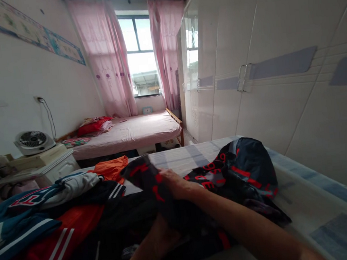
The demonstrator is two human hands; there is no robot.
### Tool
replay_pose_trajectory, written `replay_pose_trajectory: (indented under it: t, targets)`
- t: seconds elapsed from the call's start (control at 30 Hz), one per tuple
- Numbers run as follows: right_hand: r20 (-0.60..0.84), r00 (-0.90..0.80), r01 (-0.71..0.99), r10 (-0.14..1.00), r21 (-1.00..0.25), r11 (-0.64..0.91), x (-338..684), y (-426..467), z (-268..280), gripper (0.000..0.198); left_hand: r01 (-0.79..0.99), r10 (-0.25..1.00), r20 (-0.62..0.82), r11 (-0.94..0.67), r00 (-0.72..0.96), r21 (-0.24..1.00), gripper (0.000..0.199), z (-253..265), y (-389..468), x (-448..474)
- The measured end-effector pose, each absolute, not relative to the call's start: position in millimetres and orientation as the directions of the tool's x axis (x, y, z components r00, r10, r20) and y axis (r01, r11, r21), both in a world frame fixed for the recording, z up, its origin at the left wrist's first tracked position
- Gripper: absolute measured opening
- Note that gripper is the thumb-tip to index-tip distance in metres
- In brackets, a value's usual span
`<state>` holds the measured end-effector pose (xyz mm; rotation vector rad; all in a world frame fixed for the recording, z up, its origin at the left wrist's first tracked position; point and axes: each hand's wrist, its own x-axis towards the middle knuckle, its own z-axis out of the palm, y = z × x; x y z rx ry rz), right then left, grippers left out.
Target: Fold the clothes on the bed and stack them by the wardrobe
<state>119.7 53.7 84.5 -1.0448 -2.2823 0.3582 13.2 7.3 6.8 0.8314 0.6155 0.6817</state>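
A black jacket [237,169] with red and grey print lies bunched on the near bed. Its sleeve [144,175] is raised in front of me, the end tilting up to the left. My right hand [176,184] is closed around this sleeve from the right side. Lower down, my left hand [166,232] grips the same dark cloth, its fingers mostly covered by fabric. To the left lie more clothes: a teal garment [23,216] with white stripes, a red one [64,236] with white stripes, and an orange piece [111,169].
The near bed [286,172] has a white and blue checked cover. A fan [35,142] stands on a white cabinet [58,168] at left. Beyond is a pink bed [143,128] under a window with pink curtains [103,59]. White wardrobes [280,96] line the right side.
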Motion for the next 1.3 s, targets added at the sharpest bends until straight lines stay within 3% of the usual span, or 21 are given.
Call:
replay_pose_trajectory:
  t: [0.07, 0.13, 0.2, 0.23, 0.3, 0.37, 0.47, 0.57, 0.67, 0.77, 0.83, 0.93, 1.07, 1.13, 1.23, 1.3]
  targets:
    - [0.399, -0.482, 0.64, 0.78, -0.446, 0.625, 126, 54, 75, 0.028, -0.28, 0.706, -0.287, 0.571, 0.648, 0.772, 0.034, 2, -7, -2]
    - [0.419, -0.387, 0.711, 0.821, -0.431, 0.555, 150, 47, 65, 0.031, -0.1, 0.667, -0.359, 0.546, 0.653, 0.832, 0.037, 4, -20, -23]
    - [0.422, -0.275, 0.792, 0.864, -0.411, 0.453, 189, 38, 57, 0.029, 0.151, 0.757, -0.321, 0.287, 0.569, 0.946, 0.037, 13, -27, -48]
    - [0.41, -0.226, 0.828, 0.884, -0.397, 0.396, 210, 34, 53, 0.027, 0.277, 0.843, -0.206, 0.071, 0.497, 0.958, 0.036, 18, -26, -61]
    - [0.365, -0.179, 0.883, 0.914, -0.35, 0.313, 251, 28, 45, 0.027, 0.515, 0.916, 0.143, -0.334, 0.375, 0.79, 0.036, 27, -17, -84]
    - [0.317, -0.176, 0.92, 0.932, -0.285, 0.27, 281, 24, 38, 0.028, 0.69, 0.856, 0.352, -0.514, 0.378, 0.51, 0.049, 31, 0, -101]
    - [0.288, -0.171, 0.951, 0.942, -0.201, 0.234, 300, 21, 26, 0.028, 0.784, 0.807, 0.283, -0.581, 0.518, 0.22, 0.069, 27, 19, -112]
    - [0.33, -0.139, 0.971, 0.934, -0.142, 0.194, 300, 24, 19, 0.024, 0.783, 0.779, 0.2, -0.618, 0.595, 0.077, 0.063, 23, 22, -112]
    - [0.35, -0.101, 0.979, 0.931, -0.131, 0.155, 299, 35, 20, 0.019, 0.77, 0.723, 0.295, -0.634, 0.625, -0.078, 0.051, 20, 16, -113]
    - [0.388, -0.018, 0.981, 0.921, -0.172, 0.092, 306, 49, 28, 0.023, 0.728, 0.587, 0.454, -0.639, 0.67, -0.248, 0.054, 16, 9, -119]
    - [0.413, 0.037, 0.982, 0.91, -0.186, 0.044, 309, 55, 36, 0.024, 0.681, 0.516, 0.465, -0.655, 0.72, -0.327, 0.058, 13, 4, -121]
    - [0.443, 0.053, 0.985, 0.895, -0.173, 0.028, 296, 51, 45, 0.023, 0.633, 0.5, 0.405, -0.7, 0.765, -0.33, 0.054, 16, -4, -115]
    - [0.494, -0.176, 0.959, 0.852, -0.111, 0.262, 252, 25, 36, 0.037, 0.702, 0.586, 0.415, -0.676, 0.696, -0.223, 0.048, 21, -1, -101]
    - [0.386, -0.271, 0.927, 0.882, -0.141, 0.347, 233, 14, 20, 0.044, 0.776, 0.676, 0.405, -0.609, 0.615, -0.162, 0.05, 14, 9, -99]
    - [0.131, -0.305, 0.9, 0.943, -0.284, 0.331, 227, 8, 2, 0.048, 0.838, 0.796, 0.279, -0.542, 0.537, -0.065, 0.052, -9, 26, -102]
    - [0.109, -0.295, 0.883, 0.949, -0.349, 0.315, 241, 10, 4, 0.05, 0.85, 0.827, 0.218, -0.527, 0.519, -0.024, 0.053, -23, 34, -106]
